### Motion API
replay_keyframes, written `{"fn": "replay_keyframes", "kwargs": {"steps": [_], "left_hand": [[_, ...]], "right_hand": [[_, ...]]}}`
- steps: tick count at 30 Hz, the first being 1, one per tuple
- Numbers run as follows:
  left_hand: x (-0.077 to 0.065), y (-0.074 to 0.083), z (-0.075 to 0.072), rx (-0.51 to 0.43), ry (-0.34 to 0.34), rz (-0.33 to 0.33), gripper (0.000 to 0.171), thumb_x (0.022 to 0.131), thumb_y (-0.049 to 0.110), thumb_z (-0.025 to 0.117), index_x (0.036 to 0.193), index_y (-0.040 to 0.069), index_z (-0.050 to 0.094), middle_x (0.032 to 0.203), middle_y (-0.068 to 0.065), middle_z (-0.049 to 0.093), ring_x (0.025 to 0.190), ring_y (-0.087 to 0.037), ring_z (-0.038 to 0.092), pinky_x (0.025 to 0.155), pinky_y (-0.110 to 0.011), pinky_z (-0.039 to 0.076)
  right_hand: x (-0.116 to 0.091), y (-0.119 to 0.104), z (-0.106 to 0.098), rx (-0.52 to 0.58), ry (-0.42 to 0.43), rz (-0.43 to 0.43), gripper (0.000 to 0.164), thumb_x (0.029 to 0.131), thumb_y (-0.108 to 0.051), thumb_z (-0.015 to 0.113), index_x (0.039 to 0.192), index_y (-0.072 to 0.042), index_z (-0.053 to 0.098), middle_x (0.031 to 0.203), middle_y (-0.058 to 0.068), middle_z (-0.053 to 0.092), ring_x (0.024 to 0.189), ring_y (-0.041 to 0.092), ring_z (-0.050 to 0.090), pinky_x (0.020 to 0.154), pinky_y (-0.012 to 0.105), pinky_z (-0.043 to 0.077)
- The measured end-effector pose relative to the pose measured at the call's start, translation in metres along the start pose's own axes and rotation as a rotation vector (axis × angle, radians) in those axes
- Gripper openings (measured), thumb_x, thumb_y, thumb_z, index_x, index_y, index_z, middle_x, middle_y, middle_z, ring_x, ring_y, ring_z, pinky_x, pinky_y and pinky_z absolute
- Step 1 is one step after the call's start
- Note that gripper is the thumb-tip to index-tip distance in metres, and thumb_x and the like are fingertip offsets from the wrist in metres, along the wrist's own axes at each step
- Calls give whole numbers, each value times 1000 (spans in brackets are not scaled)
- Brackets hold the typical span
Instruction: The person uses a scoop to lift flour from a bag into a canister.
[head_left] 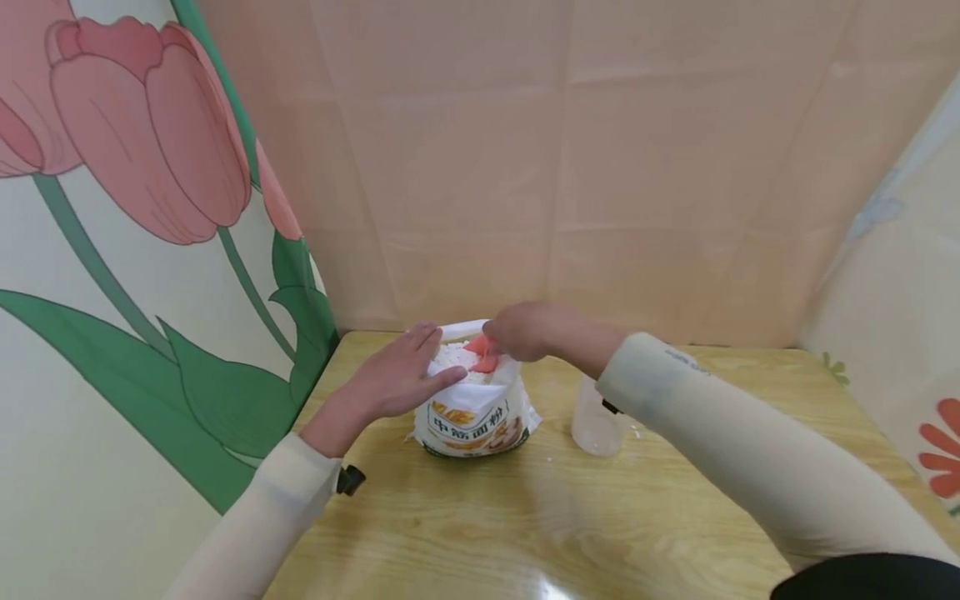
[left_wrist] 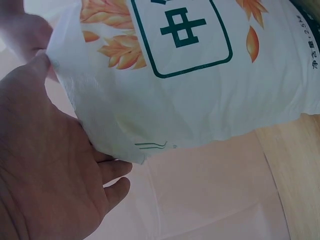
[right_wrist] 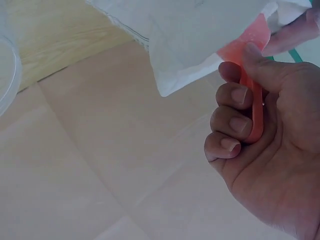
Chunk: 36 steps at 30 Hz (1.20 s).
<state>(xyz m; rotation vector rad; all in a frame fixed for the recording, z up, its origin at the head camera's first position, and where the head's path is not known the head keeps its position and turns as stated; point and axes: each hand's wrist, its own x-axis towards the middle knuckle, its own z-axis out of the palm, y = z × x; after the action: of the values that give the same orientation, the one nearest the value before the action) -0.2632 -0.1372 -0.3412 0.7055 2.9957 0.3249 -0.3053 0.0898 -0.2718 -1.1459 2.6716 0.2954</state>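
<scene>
Gripping a coral scoop (head_left: pixel 483 357) in the mouth of a flour bag (head_left: pixel 471 427)

Holds the scoop by its handle in the right grip (head_left: pixel 521 331), with fingers curled round and the thumb pressed near the neck. Shows the scoop's head just left of the right grip, in among the white flour (head_left: pixel 448 358). Rests the left grip (head_left: pixel 397 373) against the near-left rim of the bag, with fingers extended and relaxed and the thumb stretched towards the front of the opening. Has the bag between and below both grips, upright and open on the wood-grain desk (head_left: pixel 450 533), with printed characters on its near side. Shows a clear container (head_left: pixel 596 429) also on the desk, nearer the person than the right grip, apart from the bag, with its top hidden under the right sleeve (head_left: pixel 720 450). Reveals small white specks near the container. Includes a peach sheet (head_left: pixel 465 167) beyond both grips, and a tulip print (head_left: pixel 150 125) to the left of the left grip.
</scene>
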Motion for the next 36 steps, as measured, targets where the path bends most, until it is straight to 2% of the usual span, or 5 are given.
{"fn": "replay_keyframes", "kwargs": {"steps": [12,17,23,28,36], "left_hand": [[-1,-3,7,-14,13,5,104,94,82,23,161,3,18,170,-11,14,156,-26,11,124,-45,19],[-3,-5,8,-19,12,-8,104,93,83,24,162,5,18,170,-10,13,157,-25,9,125,-45,18],[-6,-6,8,-24,8,-16,104,93,83,24,162,5,17,170,-10,13,157,-26,8,124,-46,19],[-8,-5,6,-25,13,-7,103,94,82,26,162,5,17,170,-11,14,157,-26,9,124,-47,19],[-10,-5,6,-16,9,-2,101,95,79,27,162,4,16,170,-11,13,157,-27,8,125,-46,17]], "right_hand": [[-19,20,19,263,180,8,16,105,-23,54,96,-11,59,86,3,59,85,24,57,81,43,48],[-29,20,30,346,268,30,17,106,-25,54,101,-10,60,85,2,58,83,23,56,79,42,47],[-35,15,43,423,370,19,18,107,-24,53,95,-11,56,77,1,52,75,20,52,71,39,45],[-37,12,50,482,381,64,20,108,-27,51,94,-13,55,74,0,49,74,19,52,69,37,44],[-44,13,55,484,423,89,18,107,-27,53,99,-12,58,78,0,51,77,21,53,72,39,44]]}}
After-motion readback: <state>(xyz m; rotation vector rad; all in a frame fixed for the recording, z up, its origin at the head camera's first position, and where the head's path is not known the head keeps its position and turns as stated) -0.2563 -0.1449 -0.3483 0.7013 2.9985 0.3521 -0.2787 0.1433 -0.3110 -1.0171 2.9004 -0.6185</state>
